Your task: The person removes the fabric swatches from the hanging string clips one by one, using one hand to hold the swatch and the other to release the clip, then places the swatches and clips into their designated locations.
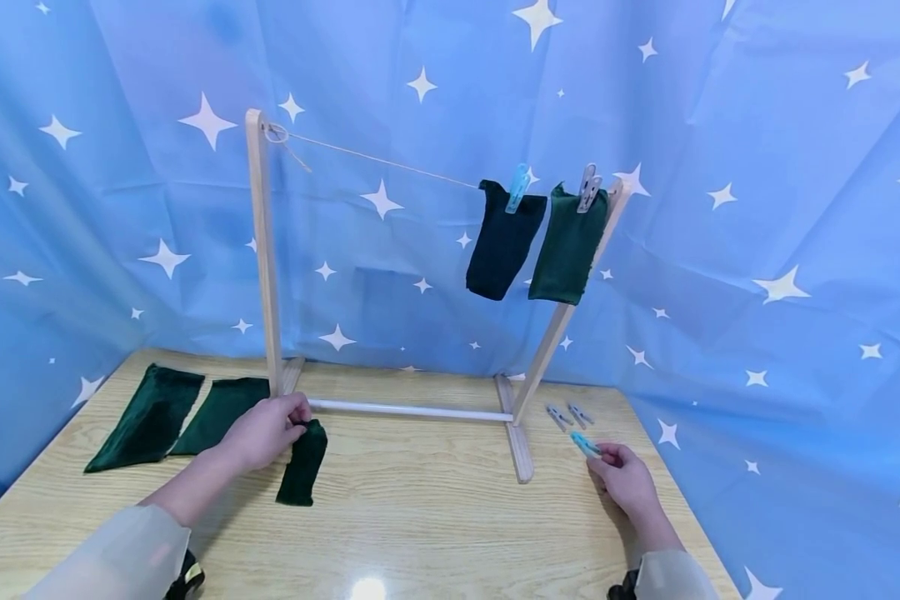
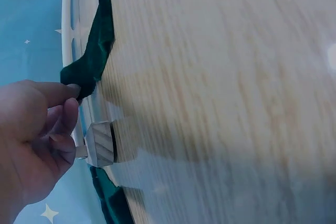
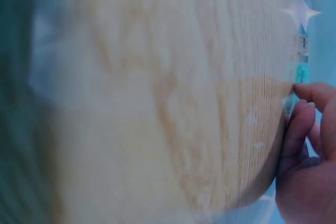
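My left hand (image 1: 266, 431) pinches the top end of a dark green cloth (image 1: 302, 467), which hangs down in front of the rack's left post. In the left wrist view the thumb and forefinger grip the corner of that cloth (image 2: 100, 51). At the right of the table, my right hand (image 1: 627, 481) holds a light blue clothespin (image 1: 585, 444) between thumb and fingertips. Two grey clothespins (image 1: 557, 416) lie just beyond it. On the line (image 1: 375, 157) hang a dark cloth (image 1: 506, 246) under a blue clothespin (image 1: 518, 187) and a green cloth (image 1: 570, 250) under grey clothespins (image 1: 588, 188).
Two more dark green cloths (image 1: 146, 417) lie flat at the table's left. The wooden rack has a left post (image 1: 264, 250), a slanted right post (image 1: 551, 350) and a low white bar (image 1: 412, 409). A blue star-patterned curtain (image 1: 720, 208) hangs behind the table (image 1: 435, 508).
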Available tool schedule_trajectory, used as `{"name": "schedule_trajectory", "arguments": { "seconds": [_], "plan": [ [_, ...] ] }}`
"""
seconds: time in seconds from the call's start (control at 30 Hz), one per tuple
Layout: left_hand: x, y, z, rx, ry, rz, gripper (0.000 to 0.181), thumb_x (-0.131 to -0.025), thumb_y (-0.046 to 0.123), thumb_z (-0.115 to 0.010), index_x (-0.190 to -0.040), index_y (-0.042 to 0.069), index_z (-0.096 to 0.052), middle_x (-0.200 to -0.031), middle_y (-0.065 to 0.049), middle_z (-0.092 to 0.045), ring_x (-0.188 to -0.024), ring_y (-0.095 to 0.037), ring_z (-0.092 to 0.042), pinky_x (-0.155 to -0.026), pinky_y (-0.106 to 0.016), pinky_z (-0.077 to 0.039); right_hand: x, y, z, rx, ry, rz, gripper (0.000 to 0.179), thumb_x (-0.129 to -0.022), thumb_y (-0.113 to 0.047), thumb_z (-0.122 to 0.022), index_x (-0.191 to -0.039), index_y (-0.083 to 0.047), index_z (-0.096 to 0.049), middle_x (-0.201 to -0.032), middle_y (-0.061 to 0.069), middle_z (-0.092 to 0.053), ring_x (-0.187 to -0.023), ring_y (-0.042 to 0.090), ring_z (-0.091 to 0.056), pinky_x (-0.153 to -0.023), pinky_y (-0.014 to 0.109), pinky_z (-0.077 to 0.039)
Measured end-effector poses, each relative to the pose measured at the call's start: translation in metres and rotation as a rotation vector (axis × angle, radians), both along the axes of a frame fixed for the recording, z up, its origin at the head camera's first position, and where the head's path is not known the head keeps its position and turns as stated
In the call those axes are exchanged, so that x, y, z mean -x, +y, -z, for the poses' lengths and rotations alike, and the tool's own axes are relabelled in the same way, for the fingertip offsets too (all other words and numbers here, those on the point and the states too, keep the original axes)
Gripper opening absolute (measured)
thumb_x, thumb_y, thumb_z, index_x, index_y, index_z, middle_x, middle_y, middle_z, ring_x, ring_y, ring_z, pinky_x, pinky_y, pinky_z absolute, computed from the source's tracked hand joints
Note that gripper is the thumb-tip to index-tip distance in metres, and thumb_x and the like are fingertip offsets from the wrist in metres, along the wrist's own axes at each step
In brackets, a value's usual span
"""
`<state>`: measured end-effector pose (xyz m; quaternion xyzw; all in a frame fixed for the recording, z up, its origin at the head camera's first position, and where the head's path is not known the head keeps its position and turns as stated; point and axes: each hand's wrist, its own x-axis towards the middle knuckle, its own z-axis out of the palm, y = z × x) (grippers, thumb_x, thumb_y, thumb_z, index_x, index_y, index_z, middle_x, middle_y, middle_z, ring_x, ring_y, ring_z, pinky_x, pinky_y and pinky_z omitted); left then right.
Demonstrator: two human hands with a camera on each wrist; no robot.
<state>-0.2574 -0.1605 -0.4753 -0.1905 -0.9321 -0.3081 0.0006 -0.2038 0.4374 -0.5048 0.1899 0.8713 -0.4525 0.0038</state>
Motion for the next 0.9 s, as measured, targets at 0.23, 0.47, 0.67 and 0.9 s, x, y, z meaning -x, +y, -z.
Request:
{"name": "schedule_trajectory", "arguments": {
  "seconds": [0.23,0.47,0.67,0.9],
  "plan": [
    [0.002,0.000,0.002,0.033,0.096,0.003,0.020,-0.095,-0.004,-0.079,-0.104,0.011,-0.069,-0.102,-0.007,-0.066,-0.093,-0.023,-0.065,-0.077,-0.042,-0.059,0.000,-0.001,0.000,-0.005,-0.005,-0.002,0.047,-0.112,-0.025,-0.064,-0.149,0.001,-0.052,-0.118,0.009,-0.055,-0.082,0.017,-0.056,-0.061,0.028,-0.050],
    [-0.004,-0.006,-0.001,0.050,0.108,-0.028,0.023,-0.096,0.004,-0.082,-0.116,0.009,-0.074,-0.105,-0.005,-0.062,-0.082,-0.018,-0.059,-0.064,-0.033,-0.050,0.002,-0.001,-0.001,0.002,0.006,-0.009,0.048,-0.112,-0.025,-0.065,-0.150,0.001,-0.051,-0.120,0.010,-0.055,-0.084,0.017,-0.056,-0.062,0.028,-0.050],
    [-0.016,-0.006,-0.004,0.153,0.087,0.054,0.037,-0.096,0.018,-0.086,-0.129,0.004,-0.078,-0.125,-0.014,-0.071,-0.098,-0.025,-0.072,-0.072,-0.036,-0.059,0.002,-0.001,-0.002,-0.004,-0.002,-0.006,0.047,-0.112,-0.025,-0.064,-0.149,0.001,-0.051,-0.121,0.010,-0.055,-0.083,0.017,-0.057,-0.063,0.028,-0.051],
    [-0.019,-0.008,-0.006,0.267,-0.027,0.146,0.056,-0.091,0.035,-0.090,-0.133,0.000,-0.077,-0.150,-0.023,-0.065,-0.141,-0.052,-0.059,-0.106,-0.064,-0.057,0.001,0.000,-0.001,-0.002,-0.011,0.001,0.047,-0.111,-0.026,-0.064,-0.149,0.000,-0.052,-0.119,0.009,-0.056,-0.084,0.017,-0.058,-0.062,0.028,-0.052]
  ]
}}
